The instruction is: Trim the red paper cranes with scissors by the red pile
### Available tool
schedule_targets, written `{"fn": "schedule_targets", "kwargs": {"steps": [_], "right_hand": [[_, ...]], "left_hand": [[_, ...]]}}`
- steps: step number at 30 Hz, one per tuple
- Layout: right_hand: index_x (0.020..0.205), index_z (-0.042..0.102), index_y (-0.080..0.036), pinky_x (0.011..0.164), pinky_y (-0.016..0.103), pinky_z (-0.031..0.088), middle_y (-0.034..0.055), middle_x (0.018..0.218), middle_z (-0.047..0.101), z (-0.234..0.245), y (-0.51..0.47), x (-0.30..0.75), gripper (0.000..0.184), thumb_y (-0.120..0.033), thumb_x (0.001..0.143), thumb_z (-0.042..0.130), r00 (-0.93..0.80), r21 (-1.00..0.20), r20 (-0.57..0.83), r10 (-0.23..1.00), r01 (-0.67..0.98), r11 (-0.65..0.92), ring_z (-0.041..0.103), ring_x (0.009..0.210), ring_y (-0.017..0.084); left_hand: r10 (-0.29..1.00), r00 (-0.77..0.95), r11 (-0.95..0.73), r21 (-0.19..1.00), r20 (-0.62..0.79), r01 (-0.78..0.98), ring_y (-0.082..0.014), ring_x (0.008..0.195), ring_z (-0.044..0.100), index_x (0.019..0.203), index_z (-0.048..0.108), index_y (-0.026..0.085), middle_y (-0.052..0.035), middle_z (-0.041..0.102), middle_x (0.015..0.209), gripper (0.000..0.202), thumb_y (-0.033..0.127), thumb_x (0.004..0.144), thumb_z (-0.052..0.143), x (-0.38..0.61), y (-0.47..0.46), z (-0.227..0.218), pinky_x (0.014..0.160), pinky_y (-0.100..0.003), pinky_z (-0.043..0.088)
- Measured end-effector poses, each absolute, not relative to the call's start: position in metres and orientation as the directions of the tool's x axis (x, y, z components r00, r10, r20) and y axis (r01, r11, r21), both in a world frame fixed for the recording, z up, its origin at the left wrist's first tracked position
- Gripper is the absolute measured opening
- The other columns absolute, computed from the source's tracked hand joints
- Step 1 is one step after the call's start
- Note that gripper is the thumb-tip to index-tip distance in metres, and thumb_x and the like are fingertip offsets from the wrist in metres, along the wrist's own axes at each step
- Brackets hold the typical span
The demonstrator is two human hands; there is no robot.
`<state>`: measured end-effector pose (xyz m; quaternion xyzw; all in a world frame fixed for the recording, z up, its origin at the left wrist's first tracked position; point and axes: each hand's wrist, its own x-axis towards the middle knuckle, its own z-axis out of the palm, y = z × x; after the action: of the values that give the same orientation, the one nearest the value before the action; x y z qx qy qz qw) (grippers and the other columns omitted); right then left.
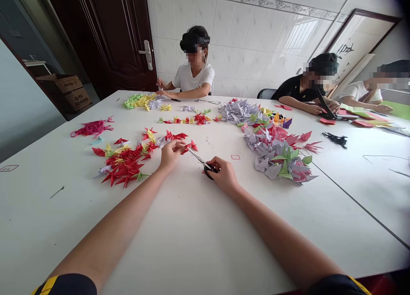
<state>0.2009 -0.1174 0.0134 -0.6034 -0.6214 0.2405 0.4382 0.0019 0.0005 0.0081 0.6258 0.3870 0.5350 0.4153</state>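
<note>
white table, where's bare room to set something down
Free: the white table below your left hand and right hand, and the patch left of the red paper cranes. Crowded: those cranes and the grey crane pile at right.

Black-handled scissors (pixel 209 170), steel blades pointing left toward small pale paper crane (pixel 163 142).

We could read nothing: the printing on the cardboard boxes (pixel 64 92) and the brush strokes on the framed picture (pixel 345 51) were too blurred.
</note>
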Motion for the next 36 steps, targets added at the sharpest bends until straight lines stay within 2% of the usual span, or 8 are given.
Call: {"fn": "schedule_targets", "kwargs": {"steps": [3, 7, 16, 21, 36], "right_hand": [[0.078, 0.063, -0.024, 0.056, 0.027, 0.035, -0.0012, 0.071, 0.068, 0.014, -0.118, 0.199, 0.012, -0.028, 0.067, 0.064, 0.117, -0.838, 0.251, 0.961, 0.523, 0.155, 0.044, 0.060, 0.015], [0.077, 0.062, -0.024, 0.056, 0.027, 0.035, -0.0008, 0.069, 0.065, 0.015, -0.119, 0.197, 0.013, -0.031, 0.067, 0.066, 0.115, -0.846, 0.248, 0.962, 0.509, 0.157, 0.045, 0.060, 0.015], [0.078, 0.059, -0.024, 0.057, 0.028, 0.035, -0.0014, 0.069, 0.063, 0.015, -0.119, 0.197, 0.018, -0.036, 0.068, 0.069, 0.106, -0.847, 0.247, 0.963, 0.507, 0.162, 0.046, 0.062, 0.015], [0.077, 0.057, -0.024, 0.057, 0.027, 0.034, -0.0025, 0.068, 0.063, 0.014, -0.119, 0.197, 0.016, -0.032, 0.068, 0.068, 0.103, -0.850, 0.254, 0.962, 0.498, 0.171, 0.045, 0.060, 0.014], [0.073, 0.053, -0.024, 0.054, 0.026, 0.032, -0.0044, 0.061, 0.058, 0.017, -0.119, 0.195, 0.019, -0.035, 0.067, 0.068, 0.087, -0.839, 0.227, 0.970, 0.522, 0.150, 0.043, 0.056, 0.013]], "left_hand": [[0.931, 0.161, -0.332, 0.943, 0.329, -0.007, -0.0197, 0.071, 0.069, 0.098, 0.063, 0.018, -0.0048, 0.071, 0.075, 0.043, 0.044, 0.068, 0.078, 0.002, -0.003, 0.011, 0.072, -0.035, 0.056], [0.938, 0.157, -0.305, 0.951, 0.309, -0.052, -0.0201, 0.074, 0.069, 0.100, 0.058, 0.019, -0.0042, 0.071, 0.076, 0.046, 0.042, 0.067, 0.080, 0.004, -0.008, 0.014, 0.076, -0.036, 0.056], [0.943, 0.240, -0.208, 0.971, 0.232, -0.121, -0.0195, 0.075, 0.069, 0.107, 0.055, 0.018, -0.0038, 0.072, 0.077, 0.054, 0.037, 0.064, 0.082, 0.007, -0.012, 0.017, 0.080, -0.038, 0.054], [0.935, 0.290, -0.170, 0.976, 0.204, -0.138, -0.0194, 0.077, 0.070, 0.113, 0.053, 0.018, -0.0037, 0.072, 0.078, 0.060, 0.033, 0.063, 0.083, 0.007, -0.013, 0.016, 0.082, -0.038, 0.054], [0.932, 0.300, -0.167, 0.976, 0.204, -0.143, -0.0201, 0.074, 0.070, 0.112, 0.053, 0.018, -0.0026, 0.071, 0.075, 0.060, 0.031, 0.061, 0.082, 0.008, -0.015, 0.017, 0.081, -0.041, 0.055]]}}
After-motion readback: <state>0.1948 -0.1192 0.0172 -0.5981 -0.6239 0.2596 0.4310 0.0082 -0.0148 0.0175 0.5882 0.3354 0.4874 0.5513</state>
